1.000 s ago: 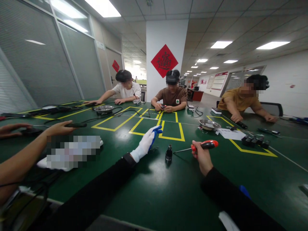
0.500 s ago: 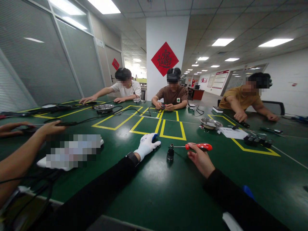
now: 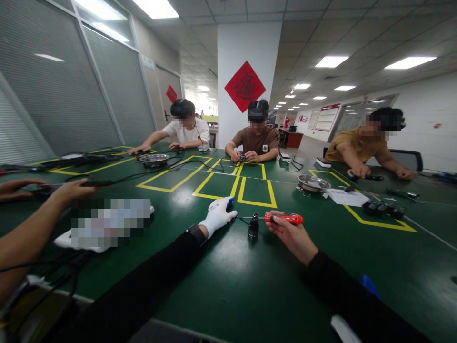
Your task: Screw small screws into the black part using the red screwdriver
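My right hand (image 3: 291,233) is closed around the red and black handle of a screwdriver (image 3: 285,218), held level with its shaft pointing left. The shaft runs past the narrow top of a small black cylindrical part (image 3: 253,227), which stands upright on the table; whether they touch I cannot tell. My left hand (image 3: 218,216) wears a white glove with blue on the finger side. Its fingers are curled in beside the screwdriver's tip, with the thumb toward the tip. What the gloved fingers hold, if anything, is hidden.
Yellow tape rectangles mark the green table (image 3: 228,286). Metal bowls (image 3: 314,183) (image 3: 154,160), a paper sheet (image 3: 344,197) and black blocks (image 3: 382,208) lie farther off. At left are a co-worker's arm (image 3: 32,228) and a white object (image 3: 96,245). Several people sit across the table.
My left hand has lowered and its fingers have curled in. The screwdriver has moved left and levelled, its tip passing the black part. At far right, a person's hand has lifted a dark object.
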`<state>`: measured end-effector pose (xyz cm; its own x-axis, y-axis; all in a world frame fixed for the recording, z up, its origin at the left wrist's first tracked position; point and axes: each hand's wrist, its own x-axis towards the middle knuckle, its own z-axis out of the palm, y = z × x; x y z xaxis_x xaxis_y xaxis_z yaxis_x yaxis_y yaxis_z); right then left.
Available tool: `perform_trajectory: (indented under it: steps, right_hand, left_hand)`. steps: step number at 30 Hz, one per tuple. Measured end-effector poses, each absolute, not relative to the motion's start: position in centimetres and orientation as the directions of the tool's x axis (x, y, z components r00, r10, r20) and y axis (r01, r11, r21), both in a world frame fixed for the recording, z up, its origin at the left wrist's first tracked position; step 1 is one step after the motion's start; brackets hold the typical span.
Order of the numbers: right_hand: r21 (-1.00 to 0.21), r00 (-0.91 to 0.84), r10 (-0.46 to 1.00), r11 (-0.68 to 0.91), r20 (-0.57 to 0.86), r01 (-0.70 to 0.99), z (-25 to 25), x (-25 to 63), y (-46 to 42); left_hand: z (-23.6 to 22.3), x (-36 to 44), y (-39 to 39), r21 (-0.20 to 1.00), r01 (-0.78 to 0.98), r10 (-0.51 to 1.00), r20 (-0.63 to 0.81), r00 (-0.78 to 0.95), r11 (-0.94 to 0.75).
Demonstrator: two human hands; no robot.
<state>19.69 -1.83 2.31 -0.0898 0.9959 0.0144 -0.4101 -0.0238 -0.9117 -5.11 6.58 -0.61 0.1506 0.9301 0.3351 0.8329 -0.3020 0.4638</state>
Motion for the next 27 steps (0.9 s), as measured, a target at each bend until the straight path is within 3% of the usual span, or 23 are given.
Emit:
perform_trajectory:
  steps: [10, 16, 27]
  right_hand:
    - [-0.868, -0.048, 0.998, 0.005, 0.032, -0.496, 1.8, 19.4, -1.0]
    - [-0.781, 0.035, 0.999, 0.002, -0.026, -0.625, 2.1, 20.4, -0.7]
    - [-0.743, 0.004, 0.999, -0.026, -0.038, -0.669, 3.2, 20.5, -1.1]
  left_hand:
    - [0.1, -5.5, 6.3, 0.538, 0.799, 0.953, 0.270, 0.137, -0.268]
    - [1.1, -4.5, 5.5, 0.572, 0.777, 0.941, 0.330, 0.073, -0.261]
    - [2.2, -2.5, 3.4, 0.631, 0.609, 0.862, 0.470, 0.192, -0.480]
